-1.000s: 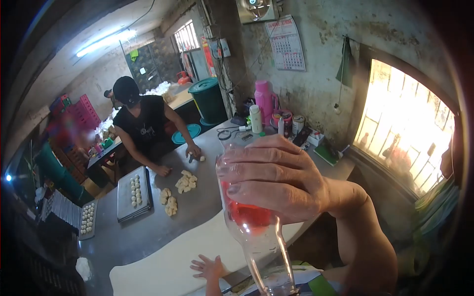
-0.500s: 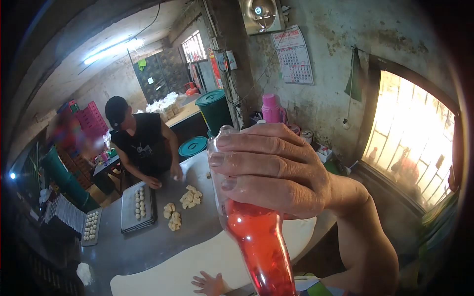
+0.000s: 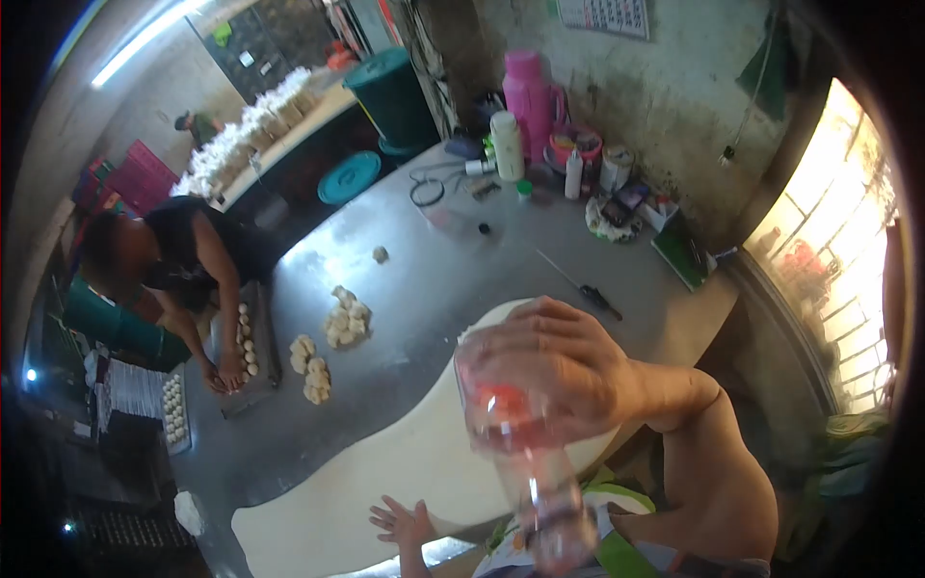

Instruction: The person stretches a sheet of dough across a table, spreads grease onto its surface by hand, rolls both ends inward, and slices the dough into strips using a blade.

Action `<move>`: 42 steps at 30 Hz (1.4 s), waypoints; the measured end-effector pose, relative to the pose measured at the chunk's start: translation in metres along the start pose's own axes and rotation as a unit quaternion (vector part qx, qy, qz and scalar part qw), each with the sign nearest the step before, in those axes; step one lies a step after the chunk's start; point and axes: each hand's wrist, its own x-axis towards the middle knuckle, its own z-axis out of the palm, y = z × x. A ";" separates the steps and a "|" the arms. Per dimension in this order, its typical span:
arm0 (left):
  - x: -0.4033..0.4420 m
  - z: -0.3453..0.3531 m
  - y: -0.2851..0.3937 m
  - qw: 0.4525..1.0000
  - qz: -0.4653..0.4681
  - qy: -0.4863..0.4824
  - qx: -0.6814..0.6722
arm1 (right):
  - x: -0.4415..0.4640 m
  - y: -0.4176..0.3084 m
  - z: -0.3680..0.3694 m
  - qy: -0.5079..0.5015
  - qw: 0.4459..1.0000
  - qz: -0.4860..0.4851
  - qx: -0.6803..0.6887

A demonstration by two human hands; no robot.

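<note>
My right hand (image 3: 554, 371) is wrapped around a clear plastic bottle (image 3: 544, 482) with some red liquid in it. The red liquid lies at the end near my fingers, and the narrower end points down toward my body; motion blurs both hand and bottle. Beneath them a long, pale sheet of dough (image 3: 385, 482) is spread along the near side of the metal table (image 3: 405, 376). My left hand (image 3: 400, 520) rests on the sheet's near edge, fingers spread, holding nothing.
Lumps of dough (image 3: 347, 320) sit mid-table. A co-worker (image 3: 183, 260) bends over a tray (image 3: 270, 356) of dough balls at the left. A thin tool with a black handle (image 3: 599, 301) lies beyond my right hand. A pink jug (image 3: 525, 91) and a pale flask (image 3: 507, 144) stand at the back.
My right hand has lowered the bottle away from the camera, and the red liquid has shifted toward the hand end. My view has tipped down. The co-worker now leans over the tray.
</note>
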 end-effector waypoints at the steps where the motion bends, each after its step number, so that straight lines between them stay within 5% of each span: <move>1: 0.007 0.007 -0.001 1.000 0.001 -0.002 -0.005 | -0.011 0.020 0.006 -0.005 0.999 0.035 -0.017; 6: 0.023 0.021 -0.002 1.000 -0.019 -0.011 -0.006 | -0.078 0.160 0.050 0.044 0.923 0.379 0.053; 7: 0.025 0.022 -0.002 1.000 -0.026 -0.015 0.002 | -0.095 0.198 0.056 0.060 0.910 0.410 -0.023; 12: 0.026 0.025 -0.004 0.999 -0.037 -0.033 0.019 | -0.177 0.370 0.057 0.200 0.845 0.470 -0.161; 20: 0.024 0.026 -0.004 0.998 -0.046 -0.007 0.037 | -0.227 0.467 0.045 0.245 0.738 0.572 -0.262; 23: 0.025 0.027 0.000 0.997 -0.064 0.000 0.049 | -0.226 0.459 0.042 0.231 0.725 0.633 -0.140; 27: 0.026 0.028 -0.003 0.997 -0.053 0.004 0.048 | -0.227 0.444 0.044 0.181 0.728 0.597 -0.284; 31: 0.026 0.026 -0.003 0.999 -0.041 0.000 0.034 | -0.252 0.410 0.058 0.153 0.747 0.592 -0.262; 33: 0.024 0.024 0.000 0.999 -0.041 -0.001 0.029 | -0.251 0.347 0.078 0.130 0.825 0.501 -0.228; 35: 0.022 0.018 0.005 0.999 -0.045 -0.006 0.026 | -0.267 0.272 0.110 -0.026 0.852 0.407 -0.327; 38: 0.016 0.008 0.016 0.999 -0.045 -0.021 0.013 | -0.260 0.124 0.153 -0.292 0.814 0.449 -0.223; 40: 0.011 0.005 0.017 0.999 -0.035 -0.016 -0.008 | -0.281 0.073 0.167 -0.381 0.805 0.389 -0.235; 42: 0.010 0.009 0.008 1.000 -0.002 0.008 -0.018 | -0.285 0.076 0.173 -0.351 0.818 0.392 -0.232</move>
